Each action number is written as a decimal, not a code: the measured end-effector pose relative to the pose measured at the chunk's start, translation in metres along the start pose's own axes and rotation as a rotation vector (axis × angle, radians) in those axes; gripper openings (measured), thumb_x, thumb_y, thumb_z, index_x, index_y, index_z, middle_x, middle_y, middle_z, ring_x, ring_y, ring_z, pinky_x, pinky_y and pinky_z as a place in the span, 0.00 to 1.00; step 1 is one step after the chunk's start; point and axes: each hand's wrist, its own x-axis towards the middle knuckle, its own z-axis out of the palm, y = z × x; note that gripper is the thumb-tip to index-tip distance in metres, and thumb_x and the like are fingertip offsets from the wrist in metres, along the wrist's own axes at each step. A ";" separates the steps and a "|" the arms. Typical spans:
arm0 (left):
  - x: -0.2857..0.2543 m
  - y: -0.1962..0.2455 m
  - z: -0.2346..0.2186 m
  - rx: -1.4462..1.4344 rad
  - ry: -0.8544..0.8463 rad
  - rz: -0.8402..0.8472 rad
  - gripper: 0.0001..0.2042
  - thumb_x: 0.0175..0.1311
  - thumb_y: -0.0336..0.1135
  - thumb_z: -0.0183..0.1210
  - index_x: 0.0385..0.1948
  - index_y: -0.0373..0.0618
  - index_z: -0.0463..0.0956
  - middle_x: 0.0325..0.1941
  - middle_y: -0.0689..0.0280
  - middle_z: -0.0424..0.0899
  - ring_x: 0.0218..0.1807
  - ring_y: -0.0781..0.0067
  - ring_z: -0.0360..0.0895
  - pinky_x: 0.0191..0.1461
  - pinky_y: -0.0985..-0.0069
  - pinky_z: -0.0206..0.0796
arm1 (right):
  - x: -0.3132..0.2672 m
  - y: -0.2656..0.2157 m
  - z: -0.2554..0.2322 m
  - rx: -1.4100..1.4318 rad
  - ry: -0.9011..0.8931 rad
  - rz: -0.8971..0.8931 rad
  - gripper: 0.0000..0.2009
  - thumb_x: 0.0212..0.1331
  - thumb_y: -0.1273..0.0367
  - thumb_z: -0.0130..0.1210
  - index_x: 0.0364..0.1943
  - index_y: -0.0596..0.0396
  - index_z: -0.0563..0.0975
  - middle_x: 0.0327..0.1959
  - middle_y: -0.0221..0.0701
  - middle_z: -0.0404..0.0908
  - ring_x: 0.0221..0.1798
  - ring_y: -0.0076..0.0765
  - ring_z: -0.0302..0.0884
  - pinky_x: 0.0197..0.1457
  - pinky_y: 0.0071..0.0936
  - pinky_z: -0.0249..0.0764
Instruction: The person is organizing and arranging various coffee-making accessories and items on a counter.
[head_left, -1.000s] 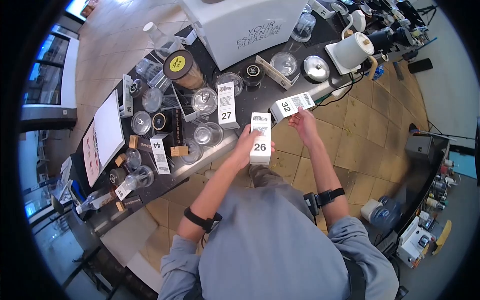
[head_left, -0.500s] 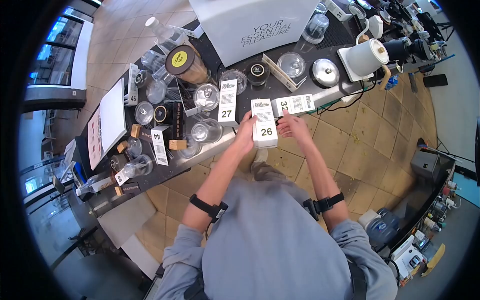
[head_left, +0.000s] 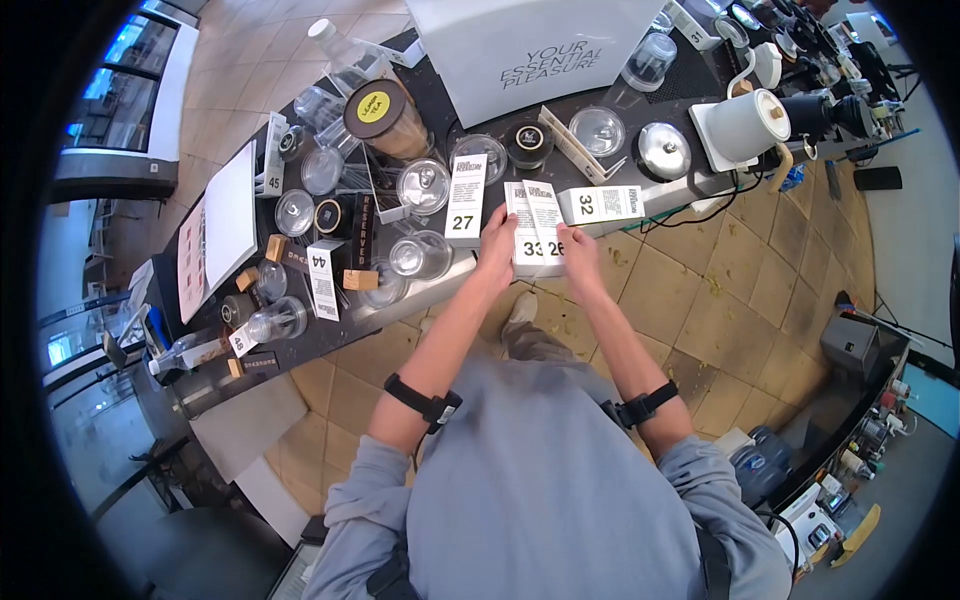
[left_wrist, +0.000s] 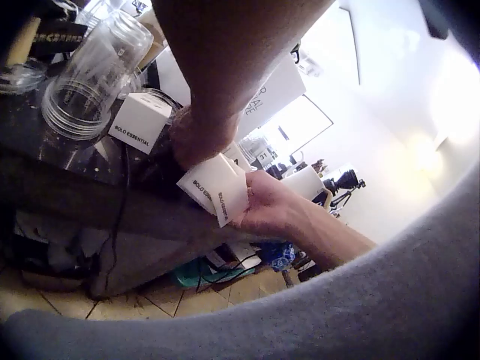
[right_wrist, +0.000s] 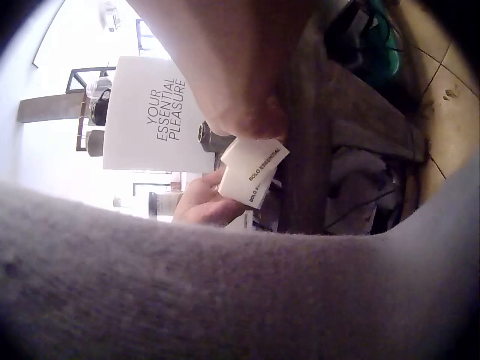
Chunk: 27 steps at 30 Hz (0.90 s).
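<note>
Two white boxes, numbered 33 and 26, stand side by side and overlapping at the table's front edge. My left hand grips the pair from the left, and my right hand holds their right side with the thumb on box 26. Box 27 is just left of them, box 32 just right, turned sideways. In the left wrist view the ends of the held boxes show between my left hand and right hand. Most fingers are hidden behind the boxes.
Clear jars, lidded cups and a lemon tea cup crowd the left. Behind stands a large white box. A steel-topped round container and a white kettle are at right. Box 44 lies front left.
My right hand has left box 32 and come to box 26. Box 26 has shifted right, and box 33 now shows beside it. Box 32 sits turned more level.
</note>
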 end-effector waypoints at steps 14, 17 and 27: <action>0.015 -0.008 -0.010 0.582 0.129 0.292 0.20 0.68 0.32 0.55 0.60 0.35 0.67 0.50 0.50 0.82 0.51 0.59 0.81 0.57 0.67 0.69 | -0.001 -0.001 0.026 0.158 0.091 0.023 0.09 0.71 0.66 0.51 0.39 0.60 0.74 0.33 0.28 0.77 0.34 0.21 0.68 0.39 0.24 0.67; 0.021 -0.014 -0.019 0.689 0.125 0.354 0.25 0.66 0.33 0.55 0.63 0.31 0.63 0.51 0.46 0.80 0.53 0.51 0.79 0.60 0.63 0.67 | -0.002 -0.005 0.033 0.159 0.131 0.003 0.09 0.71 0.67 0.51 0.41 0.60 0.74 0.34 0.29 0.77 0.34 0.22 0.70 0.39 0.25 0.68; -0.036 -0.018 -0.016 1.344 0.118 0.837 0.33 0.62 0.34 0.55 0.69 0.31 0.56 0.73 0.39 0.53 0.76 0.40 0.50 0.75 0.51 0.47 | -0.003 -0.011 0.045 0.151 0.150 -0.070 0.11 0.69 0.67 0.52 0.45 0.62 0.74 0.36 0.31 0.78 0.36 0.26 0.72 0.40 0.28 0.70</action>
